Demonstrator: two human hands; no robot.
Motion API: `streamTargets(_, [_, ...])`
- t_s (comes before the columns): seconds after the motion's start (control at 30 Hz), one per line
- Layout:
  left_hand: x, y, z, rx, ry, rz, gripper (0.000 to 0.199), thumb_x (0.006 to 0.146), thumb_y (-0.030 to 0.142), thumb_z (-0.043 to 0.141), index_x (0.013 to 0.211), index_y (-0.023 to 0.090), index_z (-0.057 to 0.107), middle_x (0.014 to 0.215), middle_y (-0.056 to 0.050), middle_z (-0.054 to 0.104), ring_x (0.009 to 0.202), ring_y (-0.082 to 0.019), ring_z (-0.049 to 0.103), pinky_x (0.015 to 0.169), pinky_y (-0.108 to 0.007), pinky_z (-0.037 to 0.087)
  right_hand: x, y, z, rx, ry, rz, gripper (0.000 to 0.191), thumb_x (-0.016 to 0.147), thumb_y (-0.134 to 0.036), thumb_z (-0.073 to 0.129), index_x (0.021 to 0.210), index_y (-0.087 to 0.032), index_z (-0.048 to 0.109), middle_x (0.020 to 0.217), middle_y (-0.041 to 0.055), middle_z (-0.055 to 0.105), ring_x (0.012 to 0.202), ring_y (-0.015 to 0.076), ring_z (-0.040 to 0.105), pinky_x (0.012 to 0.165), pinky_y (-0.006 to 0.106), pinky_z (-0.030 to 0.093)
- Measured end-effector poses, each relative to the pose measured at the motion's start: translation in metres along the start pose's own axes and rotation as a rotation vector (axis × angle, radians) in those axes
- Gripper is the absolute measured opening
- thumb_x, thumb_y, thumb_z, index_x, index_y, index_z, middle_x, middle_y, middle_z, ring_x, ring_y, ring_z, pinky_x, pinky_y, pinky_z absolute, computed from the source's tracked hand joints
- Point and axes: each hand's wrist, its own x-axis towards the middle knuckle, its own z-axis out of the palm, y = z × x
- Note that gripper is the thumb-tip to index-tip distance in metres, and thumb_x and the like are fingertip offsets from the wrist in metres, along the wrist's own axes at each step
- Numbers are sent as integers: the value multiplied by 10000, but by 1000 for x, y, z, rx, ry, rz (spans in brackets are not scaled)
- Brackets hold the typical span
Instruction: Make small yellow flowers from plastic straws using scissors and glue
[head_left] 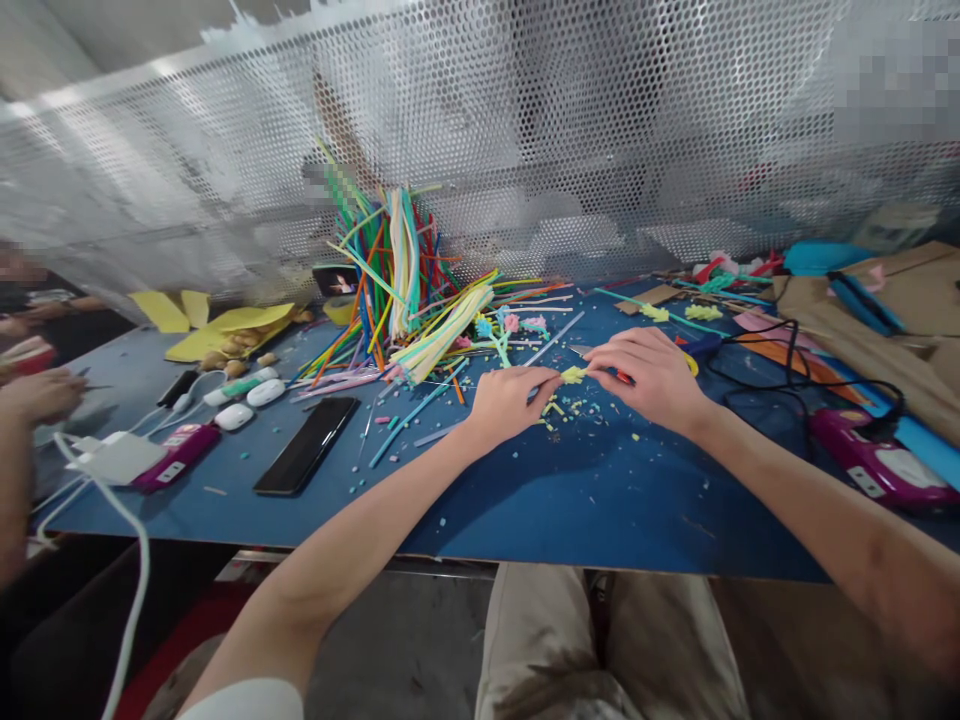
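My left hand (514, 400) pinches one end of a small yellow pipe-cleaner piece (574, 375), fuzzy and knobbly in shape, just above the table. At its other end are the closed fingertips of my right hand (649, 375). A tool with a red part (624, 377) shows in my right palm, and a thin metal tip juts out beyond the fingers; its kind is mostly hidden. Below my hands lie several tiny cut bits (581, 412). Beyond them are pink and blue fuzzy pieces (512, 323) and a loose bundle of pale yellow pipe cleaners (442, 335).
Many coloured pipe cleaners (401, 260) stand against the perforated metal screen (600, 130). A black phone (307, 445) and a purple power strip (178, 457) lie left. Another purple power strip (877, 460), black cable and cardboard (911, 300) are right. A co-worker's hand (45, 395) shows far left.
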Motion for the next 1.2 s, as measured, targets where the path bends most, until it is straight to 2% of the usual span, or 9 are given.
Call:
streamTargets(0.57, [1, 3, -5, 52, 45, 119, 269, 1021, 370, 546, 1029, 254, 789, 951, -18, 805, 823, -151, 748, 664, -248, 484, 4, -10, -4, -69, 15, -39, 111, 960, -255, 598, 980, -308, 694, 1052, -45, 782, 1013, 211, 679, 929, 419, 449])
streamTargets(0.73, [0, 5, -5, 49, 40, 112, 261, 1024, 362, 541, 1027, 263, 782, 967, -12, 803, 845, -151, 745, 680, -242, 481, 4, -13, -6, -72, -23, -21, 136, 947, -239, 595, 963, -323, 701, 1040, -39, 781, 1035, 228, 676, 946, 440, 439])
streamTargets(0.87, [0, 5, -5, 50, 20, 83, 265, 1024, 368, 536, 1025, 257, 777, 955, -4, 800, 836, -148, 741, 663, -241, 476, 4, -12, -8, -38, -7, -48, 69, 947, -286, 601, 976, -291, 663, 1070, -18, 770, 1027, 222, 681, 949, 434, 439])
streamTargets(1.0, [1, 1, -5, 38, 20, 56, 284, 1030, 385, 522, 1019, 243, 767, 942, -5, 798, 850, -156, 739, 688, -246, 485, 3, -5, -8, 1, -22, 15, 171, 940, -348, 608, 1083, -259, 638, 1043, 29, 755, 966, 226, 675, 876, 410, 474])
streamTargets(1.1, [1, 0, -5, 41, 7, 51, 304, 1038, 383, 499, 999, 240, 764, 940, -7, 798, 856, -158, 738, 692, -247, 485, 1, 0, -7, 17, -73, 43, 122, 975, -320, 557, 1015, -274, 662, 946, 6, 756, 882, 203, 666, 834, 386, 481])
streamTargets(1.2, [2, 0, -5, 46, -5, 56, 307, 1043, 385, 486, 1037, 239, 755, 977, -12, 797, 883, -158, 738, 699, -249, 487, -1, 2, -4, 39, -98, 102, 165, 996, -334, 534, 967, -284, 688, 863, -5, 749, 812, 188, 654, 805, 376, 490])
